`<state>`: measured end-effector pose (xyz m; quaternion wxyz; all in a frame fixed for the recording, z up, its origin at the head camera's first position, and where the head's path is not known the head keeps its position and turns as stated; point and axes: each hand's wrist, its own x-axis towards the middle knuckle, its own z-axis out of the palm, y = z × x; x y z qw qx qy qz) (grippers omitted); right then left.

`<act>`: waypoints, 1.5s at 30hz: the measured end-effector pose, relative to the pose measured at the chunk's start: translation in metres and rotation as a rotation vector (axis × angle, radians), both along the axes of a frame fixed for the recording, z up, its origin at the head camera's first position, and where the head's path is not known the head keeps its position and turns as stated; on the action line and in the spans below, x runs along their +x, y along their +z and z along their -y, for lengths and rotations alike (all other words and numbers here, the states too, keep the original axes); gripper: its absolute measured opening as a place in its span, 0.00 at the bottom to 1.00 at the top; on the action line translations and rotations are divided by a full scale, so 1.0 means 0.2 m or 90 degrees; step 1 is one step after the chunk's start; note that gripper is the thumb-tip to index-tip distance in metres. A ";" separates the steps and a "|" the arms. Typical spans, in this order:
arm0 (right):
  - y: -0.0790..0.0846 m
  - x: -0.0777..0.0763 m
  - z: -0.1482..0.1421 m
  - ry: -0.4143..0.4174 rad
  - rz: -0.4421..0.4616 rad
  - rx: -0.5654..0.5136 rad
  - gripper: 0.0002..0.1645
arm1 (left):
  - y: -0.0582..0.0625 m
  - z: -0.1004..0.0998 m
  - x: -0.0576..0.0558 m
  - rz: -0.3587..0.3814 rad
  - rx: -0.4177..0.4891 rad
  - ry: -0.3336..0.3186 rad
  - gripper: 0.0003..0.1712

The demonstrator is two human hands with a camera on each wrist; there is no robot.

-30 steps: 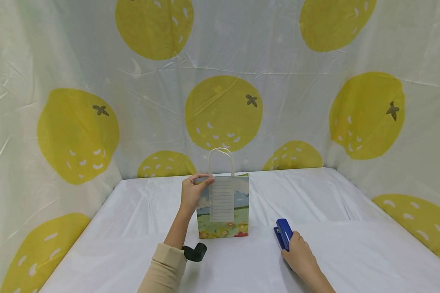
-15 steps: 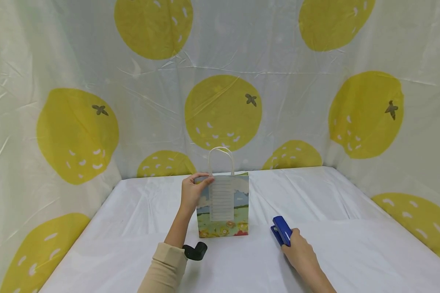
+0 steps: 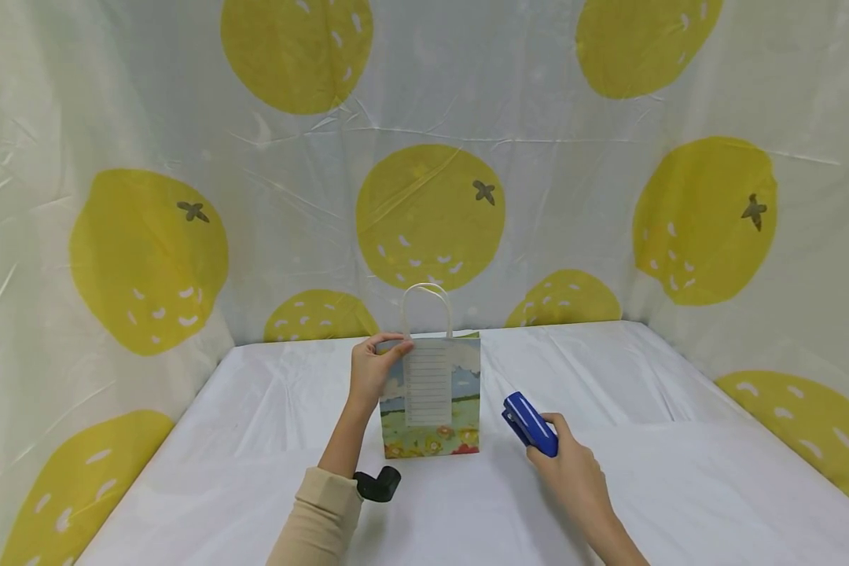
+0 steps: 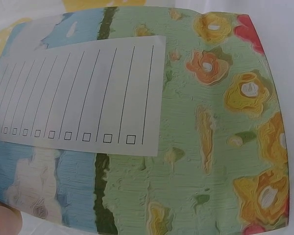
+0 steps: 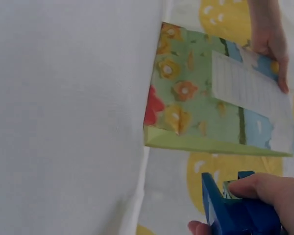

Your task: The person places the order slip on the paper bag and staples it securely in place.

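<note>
While the right hand (image 3: 571,475) curls its grip round a blue stapler (image 3: 532,424), long axis slanting leftward toward the paper bag (image 3: 465,405) upright on the tabletop (image 3: 679,487), a gap separates them; the left hand (image 3: 370,369) pinches the bag's top edge by the lined sheet (image 3: 428,389).

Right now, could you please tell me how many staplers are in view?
1: the blue stapler, held in the person's right grip, to the right of the flowered paper bag and apart from it. Another could be hidden behind or inside the bag.
</note>
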<state>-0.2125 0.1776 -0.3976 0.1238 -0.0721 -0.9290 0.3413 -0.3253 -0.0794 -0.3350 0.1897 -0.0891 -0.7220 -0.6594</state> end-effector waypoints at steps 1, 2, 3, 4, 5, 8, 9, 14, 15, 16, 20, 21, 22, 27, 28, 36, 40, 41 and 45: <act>0.00 -0.01 0.00 0.006 -0.003 -0.008 0.31 | 0.00 0.00 0.00 -0.001 0.001 -0.001 0.15; 0.01 -0.01 0.00 0.011 -0.004 -0.018 0.32 | 0.00 0.00 0.00 -0.001 0.001 -0.002 0.15; 0.01 -0.02 0.00 0.015 -0.006 -0.027 0.32 | 0.00 0.00 0.00 -0.002 0.001 -0.003 0.15; 0.01 -0.02 0.00 0.020 -0.007 -0.038 0.32 | 0.00 0.00 0.00 -0.002 0.001 -0.003 0.15; 0.02 -0.03 0.01 0.024 -0.006 -0.050 0.33 | 0.00 -0.01 0.00 -0.001 0.000 -0.004 0.15; 0.03 -0.05 0.01 0.032 0.011 -0.084 0.38 | -0.01 -0.01 -0.01 -0.004 0.000 -0.006 0.15; 0.04 -0.05 0.01 0.034 0.017 -0.093 0.40 | -0.01 -0.01 -0.01 -0.004 0.000 -0.007 0.15; 0.08 -0.08 0.00 0.051 0.019 -0.117 0.45 | 0.00 -0.01 -0.01 -0.003 0.005 -0.018 0.15; 0.08 -0.08 -0.01 0.056 0.015 -0.120 0.44 | 0.01 -0.01 0.01 -0.002 0.003 -0.018 0.14; 0.09 -0.09 -0.01 0.061 0.014 -0.124 0.43 | 0.03 -0.01 0.03 -0.001 0.000 -0.018 0.14; 0.12 -0.10 -0.02 0.081 0.031 -0.164 0.42 | 0.08 -0.02 0.09 0.006 -0.010 -0.014 0.13; 0.13 -0.11 -0.02 0.086 0.038 -0.180 0.42 | 0.08 -0.02 0.09 0.008 -0.012 -0.012 0.13; 0.14 -0.11 -0.02 0.091 0.048 -0.195 0.42 | 0.07 -0.01 0.07 0.011 -0.011 -0.012 0.13; 0.18 -0.14 -0.02 0.110 0.080 -0.279 0.41 | 0.01 0.00 0.00 0.007 -0.001 -0.016 0.14; 0.19 -0.14 -0.02 0.112 0.080 -0.294 0.40 | 0.00 0.00 -0.01 0.003 0.001 -0.016 0.14; 0.21 -0.19 -0.02 0.151 0.019 -0.489 0.40 | 0.00 0.00 -0.01 -0.005 -0.003 -0.005 0.15; 0.23 -0.21 0.00 0.149 -0.002 -0.581 0.42 | 0.00 0.00 -0.01 -0.005 -0.001 -0.004 0.15; 0.23 -0.22 0.00 0.144 -0.006 -0.605 0.42 | 0.00 0.00 -0.01 -0.005 -0.001 -0.004 0.14; 0.27 -0.24 0.01 0.127 -0.024 -0.713 0.40 | 0.00 0.00 -0.01 -0.003 -0.003 -0.005 0.15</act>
